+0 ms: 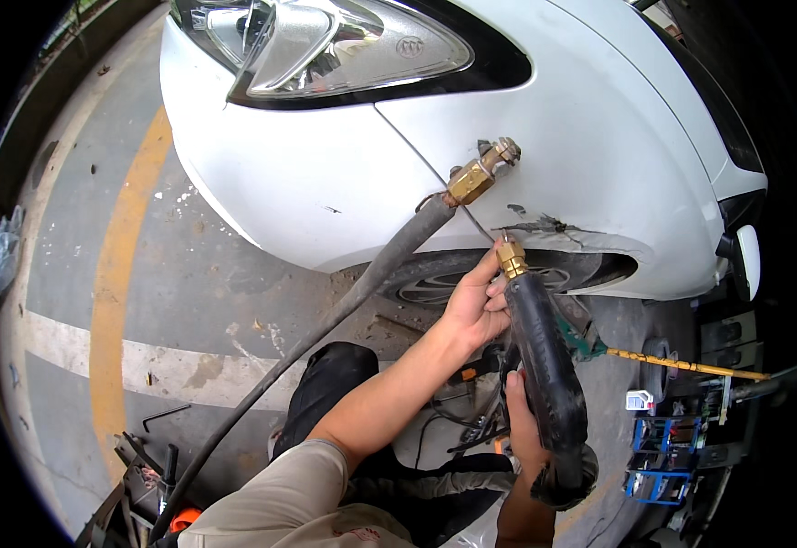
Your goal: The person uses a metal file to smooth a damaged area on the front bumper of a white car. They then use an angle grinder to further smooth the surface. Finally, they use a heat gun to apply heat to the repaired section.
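A black tool with a thick body (545, 365) and a brass collar (511, 258) at its front end points up at the white fender (599, 119). My right hand (524, 422) is closed around its grip, partly hidden behind the body. My left hand (479, 306) has its fingers bent and pinched together at the tool's tip, beside the brass collar; any small piece between them is too small to make out. Just beyond the tip, the fender has a dark, creased and torn dent (545, 224) above the wheel (444, 277). A brass fitting (473, 183) on a thick black cable (362, 288) rests against the fender to the left.
The headlight (362, 50) and bumper curve across the top. A yellow-handled tool (681, 363) extends to the right. Blue-framed racks (659, 489) and a white bottle (639, 400) stand at lower right. Metal tools (147, 475) and a bent rod (166, 416) lie on the floor at left.
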{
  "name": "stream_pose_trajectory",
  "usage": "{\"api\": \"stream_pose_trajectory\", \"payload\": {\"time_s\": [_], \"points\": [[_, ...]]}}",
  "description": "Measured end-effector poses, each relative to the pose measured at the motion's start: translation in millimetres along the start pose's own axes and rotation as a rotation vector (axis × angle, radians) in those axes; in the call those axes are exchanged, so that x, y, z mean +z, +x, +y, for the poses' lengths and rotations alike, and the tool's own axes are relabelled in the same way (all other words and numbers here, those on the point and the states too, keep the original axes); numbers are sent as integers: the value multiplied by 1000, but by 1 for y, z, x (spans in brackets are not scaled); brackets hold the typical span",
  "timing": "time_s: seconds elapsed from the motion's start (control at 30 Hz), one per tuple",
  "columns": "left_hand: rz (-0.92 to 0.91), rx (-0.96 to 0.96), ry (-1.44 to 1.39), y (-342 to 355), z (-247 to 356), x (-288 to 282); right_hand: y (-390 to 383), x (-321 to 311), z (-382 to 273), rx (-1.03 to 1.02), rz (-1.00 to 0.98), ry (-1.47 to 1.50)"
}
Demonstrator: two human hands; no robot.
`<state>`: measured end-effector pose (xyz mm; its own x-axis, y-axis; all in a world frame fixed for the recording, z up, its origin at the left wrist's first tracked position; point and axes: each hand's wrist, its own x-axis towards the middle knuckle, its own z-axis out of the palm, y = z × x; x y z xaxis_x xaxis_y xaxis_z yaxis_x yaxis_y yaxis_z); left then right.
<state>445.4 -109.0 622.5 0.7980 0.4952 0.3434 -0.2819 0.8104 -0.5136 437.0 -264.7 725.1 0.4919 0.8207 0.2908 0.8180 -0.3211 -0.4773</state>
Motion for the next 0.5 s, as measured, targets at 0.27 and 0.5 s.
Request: {"api": "stream_pose_trajectory", "payload": {"time_s": [0.27,0.5], "points": [[62,51,-25,1,-1,4,1,2,4,9,-7,-28],[113,69,13,-2,-3,13,-1,0,17,10,-27,-4]]}}
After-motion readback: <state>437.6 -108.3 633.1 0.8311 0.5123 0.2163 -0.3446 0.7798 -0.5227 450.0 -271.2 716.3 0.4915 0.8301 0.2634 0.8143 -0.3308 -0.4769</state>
